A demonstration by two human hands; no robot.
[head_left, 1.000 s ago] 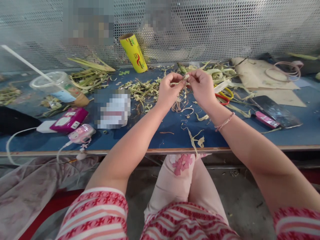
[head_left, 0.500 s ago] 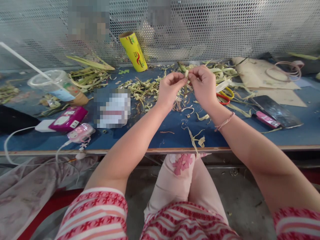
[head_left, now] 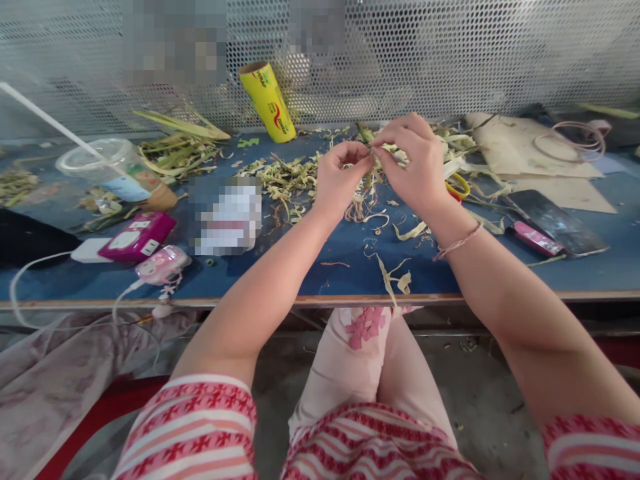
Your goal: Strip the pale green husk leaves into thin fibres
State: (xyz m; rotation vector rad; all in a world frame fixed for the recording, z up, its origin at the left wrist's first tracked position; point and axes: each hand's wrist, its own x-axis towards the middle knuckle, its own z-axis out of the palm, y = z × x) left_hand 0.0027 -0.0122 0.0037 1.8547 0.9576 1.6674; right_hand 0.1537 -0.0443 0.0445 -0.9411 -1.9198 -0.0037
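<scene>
Above the middle of the littered tabletop (head_left: pixel 280 280), my left hand (head_left: pixel 340 175) pinches a green plant stalk (head_left: pixel 364 133) between thumb and fingertips. The stalk's pointed green tip rises beyond the fingers, and its lower part shows dimly beneath them. My right hand (head_left: pixel 414 163) meets the left at the same spot, thumb and forefinger closed on the stalk, the other fingers arched above. Exactly what lies between the right fingertips is hidden. Pale curled plant shavings (head_left: pixel 295 180) lie under and around both hands. A yellow band (head_left: pixel 461 185) shows beside my right wrist.
A yellow wrap roll (head_left: pixel 270 103) leans against the perforated metal screen (head_left: pixel 450 53). On the left are a plastic cup (head_left: pixel 113 170) with a straw, a purple adapter (head_left: pixel 137 237) and a pink case (head_left: pixel 163 265). Rightward lie a dark phone (head_left: pixel 560 223) and brown card (head_left: pixel 530 147).
My right hand has shifted slightly right, its fingers arching more. The pale strip seen at the fingertips before no longer shows. My left hand stays almost in place.
</scene>
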